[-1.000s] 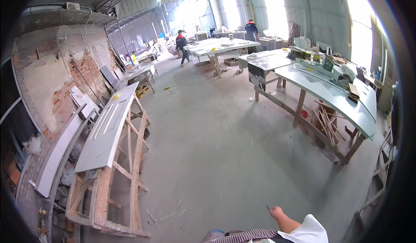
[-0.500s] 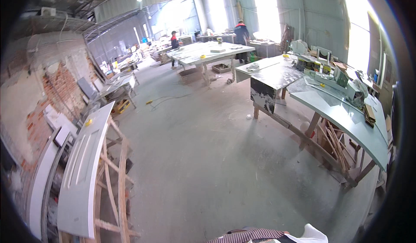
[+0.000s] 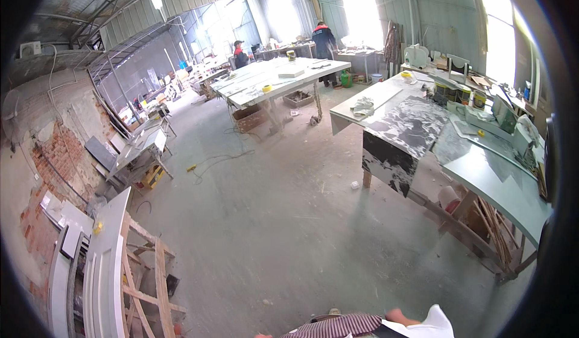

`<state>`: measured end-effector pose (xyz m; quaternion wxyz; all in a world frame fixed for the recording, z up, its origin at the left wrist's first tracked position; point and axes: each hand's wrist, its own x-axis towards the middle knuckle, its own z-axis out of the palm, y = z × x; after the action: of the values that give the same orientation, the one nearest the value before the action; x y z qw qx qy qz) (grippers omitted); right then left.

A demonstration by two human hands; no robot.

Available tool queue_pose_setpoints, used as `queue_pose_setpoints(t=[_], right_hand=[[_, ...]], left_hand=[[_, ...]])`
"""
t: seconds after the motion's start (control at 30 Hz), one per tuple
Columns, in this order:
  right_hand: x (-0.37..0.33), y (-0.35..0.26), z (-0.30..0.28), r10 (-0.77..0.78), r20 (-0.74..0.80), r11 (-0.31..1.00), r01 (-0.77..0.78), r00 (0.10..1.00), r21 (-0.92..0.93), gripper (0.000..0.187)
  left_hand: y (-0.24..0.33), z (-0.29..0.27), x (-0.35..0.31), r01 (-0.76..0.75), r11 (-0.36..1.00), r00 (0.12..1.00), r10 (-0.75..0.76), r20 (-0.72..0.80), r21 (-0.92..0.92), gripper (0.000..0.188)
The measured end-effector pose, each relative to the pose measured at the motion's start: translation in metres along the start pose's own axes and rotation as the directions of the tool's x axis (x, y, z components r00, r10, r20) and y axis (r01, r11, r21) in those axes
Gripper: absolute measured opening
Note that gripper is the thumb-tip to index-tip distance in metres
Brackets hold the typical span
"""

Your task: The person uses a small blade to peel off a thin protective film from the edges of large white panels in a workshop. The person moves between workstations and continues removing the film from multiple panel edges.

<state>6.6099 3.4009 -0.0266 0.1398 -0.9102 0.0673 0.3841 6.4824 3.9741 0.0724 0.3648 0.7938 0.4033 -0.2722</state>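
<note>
At the lower edge, the striped cloth (image 3: pixel 338 325) nearest the hands lies across the person's front, between them. The right hand (image 3: pixel 395 315) is a small, blurred patch of skin just beside it, with white cloth (image 3: pixel 437 323) to its right; whether its fingers are spread, pressed together or pinching anything, I cannot tell. Only a sliver of the left hand (image 3: pixel 263 336) shows, so its fingers cannot be judged either. Farther out on the left, a long white panel (image 3: pixel 111 265) with a yellow item on it rests on a wooden trestle (image 3: pixel 160 284). To the right stands a pale green surface (image 3: pixel 500 200), with wooden sticks (image 3: pixel 491 229) below it; next to it a black-and-white smeared sheet (image 3: pixel 392 163) hangs over an edge. Mid-floor lies a thin cable (image 3: pixel 223 160). Beyond is a long white surface (image 3: pixel 241 97) carrying a yellow roll (image 3: pixel 267 88) and a pale slab (image 3: pixel 292 73). Past it are two people in dark and red clothing, one on the left (image 3: pixel 240 57), one on the right (image 3: pixel 324 39) near a green container (image 3: pixel 345 78).
</note>
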Motion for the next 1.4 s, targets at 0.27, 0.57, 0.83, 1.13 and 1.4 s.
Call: queue_pose_setpoints(t=[0.27, 0.57, 0.83, 1.13, 1.4], right_hand=[[0.131, -0.326, -0.302, -0.363, -0.329, 0.765, 0.48, 0.872, 0.429, 0.031], [0.216, -0.429, -0.369, -0.251, -0.27, 0.719, 0.366, 0.929, 0.591, 0.03], [0.28, -0.509, -0.528, -0.135, -0.442, 0.339, 0.46, 0.887, 0.82, 0.019], [0.417, -0.598, -0.711, -0.199, -0.488, 0.149, 0.519, 0.85, 0.842, 0.019], [0.499, -0.62, -0.84, -0.12, -0.565, 0.283, 0.574, 0.816, 0.769, 0.019]], left_hand=[[0.133, -0.043, 0.119, 0.014, 1.0, 0.991, -0.014, 0.132, -0.003, 0.03], [0.3, -0.189, 0.325, 0.017, 0.996, 0.985, -0.03, 0.169, 0.082, 0.028], [0.519, -0.331, 0.53, -0.077, 0.955, 0.997, 0.079, -0.006, -0.286, 0.024], [0.662, -0.339, 0.627, -0.782, 0.166, 0.518, 0.709, 0.479, 0.6, 0.035], [0.86, -0.321, 0.703, -0.203, 0.972, 0.947, 0.164, 0.276, 0.12, 0.033]])
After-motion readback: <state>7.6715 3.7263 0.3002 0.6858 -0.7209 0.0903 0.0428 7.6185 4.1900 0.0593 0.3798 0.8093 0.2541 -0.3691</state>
